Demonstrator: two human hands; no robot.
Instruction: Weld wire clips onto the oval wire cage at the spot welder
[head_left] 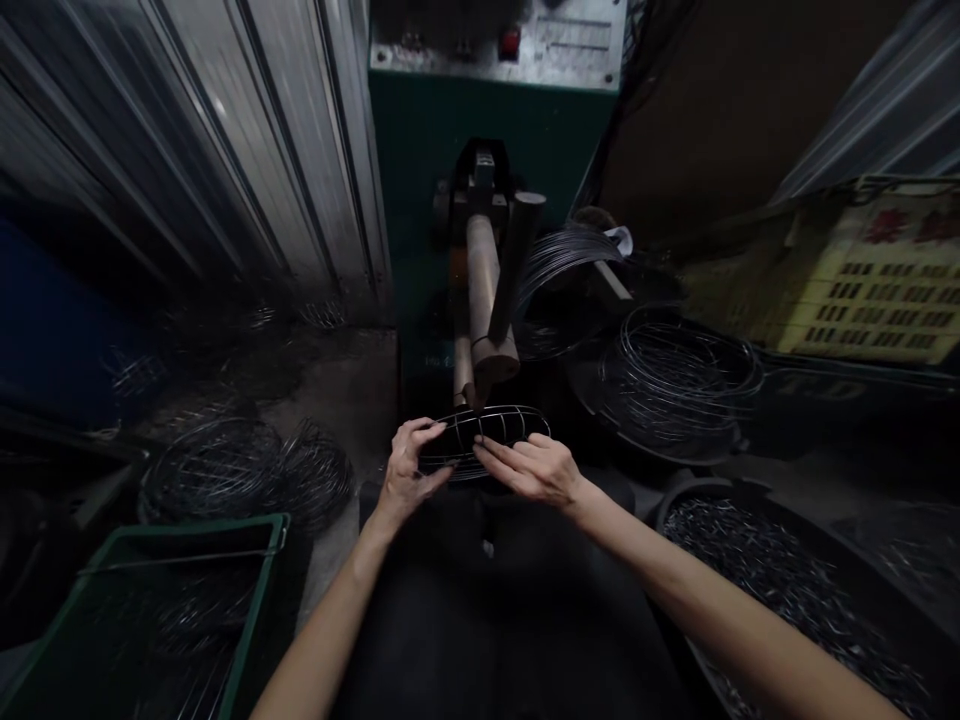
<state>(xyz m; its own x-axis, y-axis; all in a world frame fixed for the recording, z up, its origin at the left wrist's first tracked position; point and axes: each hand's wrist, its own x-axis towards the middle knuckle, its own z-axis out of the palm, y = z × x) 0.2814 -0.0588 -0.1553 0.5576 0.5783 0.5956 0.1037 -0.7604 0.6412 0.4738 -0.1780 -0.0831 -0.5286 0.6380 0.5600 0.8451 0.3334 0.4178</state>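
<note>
A round wire frame [513, 424] with short cross wires is held at the tip of the welding machine's lower arm [463, 372]. My left hand [409, 465] grips its left side, thumb and fingers curled around the rim. On the right, my right hand [534, 468] pinches the frame near its middle, with the fingertips on a wire. Just above the frame is the thick upper metal arm [484, 270] of the green machine [420, 125]. Where the frame meets the electrode tips is dark and hard to make out.
Wire rings lie in a black basin [652, 440] at right and on the floor at left [217, 470]. A tub of short wire pieces [780, 560], a green crate [259, 600] and a yellow crate [881, 345] stand around.
</note>
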